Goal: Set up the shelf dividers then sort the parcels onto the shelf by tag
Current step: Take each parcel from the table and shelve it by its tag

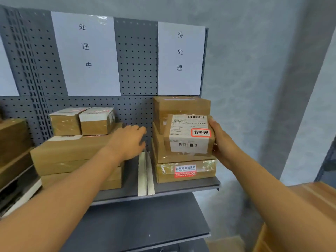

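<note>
- Grey pegboard (136, 60) backs the shelf (185, 188), with two paper signs taped to it: 处理中 (87, 51) above my left hand, 待处理 (180, 57) above my right.
- Head view, right: my right hand (221, 142) grips a small parcel (189, 135) by its far edge, fingers curled round it. Its red-framed tag (201, 132) reads 待处理, matching the sign overhead.
- That parcel sits tilted against the brown stack (181, 157) directly behind my right hand; whether it rests on the stack or only leans there, I cannot tell.
- Head view, left: my left hand (131, 140) holds nothing, fingers straight, reaching above the white divider (145, 175) that stands between my hands.
- Beyond my left wrist, the other stack (78, 160) carries two small boxes (81, 120).
- Risk, as I judge it: the right-hand stack is already tall and uneven, so releasing the parcel on a slant could let it slide off the front, and my left hand may knock the divider askew.
</note>
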{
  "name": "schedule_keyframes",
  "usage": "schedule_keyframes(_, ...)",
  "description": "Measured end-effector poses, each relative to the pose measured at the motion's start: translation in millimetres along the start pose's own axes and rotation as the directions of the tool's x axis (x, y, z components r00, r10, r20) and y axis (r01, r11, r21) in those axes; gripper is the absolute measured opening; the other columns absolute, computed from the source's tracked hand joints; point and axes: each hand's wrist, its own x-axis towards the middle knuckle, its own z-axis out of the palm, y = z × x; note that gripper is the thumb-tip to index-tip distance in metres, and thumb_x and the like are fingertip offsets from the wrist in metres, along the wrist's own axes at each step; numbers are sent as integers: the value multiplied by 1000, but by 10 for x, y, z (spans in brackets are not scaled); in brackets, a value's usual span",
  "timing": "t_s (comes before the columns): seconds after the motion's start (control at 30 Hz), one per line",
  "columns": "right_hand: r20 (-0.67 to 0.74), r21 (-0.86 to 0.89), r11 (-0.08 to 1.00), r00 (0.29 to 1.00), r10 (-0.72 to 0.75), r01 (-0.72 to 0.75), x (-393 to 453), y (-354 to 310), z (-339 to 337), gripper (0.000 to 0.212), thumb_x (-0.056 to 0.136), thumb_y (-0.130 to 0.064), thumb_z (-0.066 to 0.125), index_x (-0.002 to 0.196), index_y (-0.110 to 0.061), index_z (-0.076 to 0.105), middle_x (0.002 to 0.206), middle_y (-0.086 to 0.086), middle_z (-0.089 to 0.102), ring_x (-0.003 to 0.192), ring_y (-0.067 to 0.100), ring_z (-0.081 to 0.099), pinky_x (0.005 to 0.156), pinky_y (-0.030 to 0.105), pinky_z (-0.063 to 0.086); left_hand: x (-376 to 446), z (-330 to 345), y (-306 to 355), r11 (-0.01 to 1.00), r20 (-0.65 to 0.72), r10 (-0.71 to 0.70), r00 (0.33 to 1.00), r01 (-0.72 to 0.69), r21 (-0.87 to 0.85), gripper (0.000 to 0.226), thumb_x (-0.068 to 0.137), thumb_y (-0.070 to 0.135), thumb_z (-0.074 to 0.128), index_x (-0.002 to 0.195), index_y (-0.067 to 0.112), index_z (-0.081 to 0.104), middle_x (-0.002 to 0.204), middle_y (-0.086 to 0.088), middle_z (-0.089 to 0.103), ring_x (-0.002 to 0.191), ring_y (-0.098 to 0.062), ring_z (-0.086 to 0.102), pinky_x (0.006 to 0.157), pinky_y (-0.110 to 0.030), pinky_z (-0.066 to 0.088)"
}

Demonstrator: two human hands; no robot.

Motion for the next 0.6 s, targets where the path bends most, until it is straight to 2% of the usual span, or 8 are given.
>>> schedule_keyframes(0.13, 81, 31, 999, 997, -18, 16, 293, 10, 24, 45, 98, -65, 34, 102, -43, 73, 101, -2, 78, 95, 22, 75, 85, 40, 60, 124, 28, -67, 997, 7, -60, 998, 59, 59, 40, 97, 35, 50, 134, 19, 50, 120, -5, 61, 109, -25, 58, 85, -38, 52)
schedule_keyframes(0.33, 155, 61, 997, 987, -52, 43, 630, 23, 90, 48, 99, -64, 33, 116, -38, 70, 106, -1, 78, 99, 20, 74, 91, 42, 57, 317, 110, -248, 994, -12, -98, 995, 98, 52, 39, 97, 35, 50, 132, 20, 51, 117, -4, 62, 105, -22, 58, 82, -37, 53)
schedule_keyframes(0.5, 119, 75, 994, 989, -87, 78, 896, -83, 105, 49, 99, -62, 36, 116, -32, 71, 105, 3, 78, 96, 21, 75, 90, 40, 57, 498, 200, -323, 994, 0, -98, 995, 98, 42, 43, 98, 36, 49, 137, 18, 49, 121, -6, 60, 108, -23, 58, 83, -37, 50)
schedule_keyframes(0.6, 113, 154, 987, 992, -51, 33, 1059, -128, 60, 48, 100, -59, 39, 117, -27, 70, 109, 6, 77, 101, 24, 73, 92, 40, 56, 553, 262, -327, 995, -9, -89, 996, 89, 37, 43, 98, 35, 48, 138, 19, 47, 121, -5, 60, 108, -23, 58, 85, -36, 50)
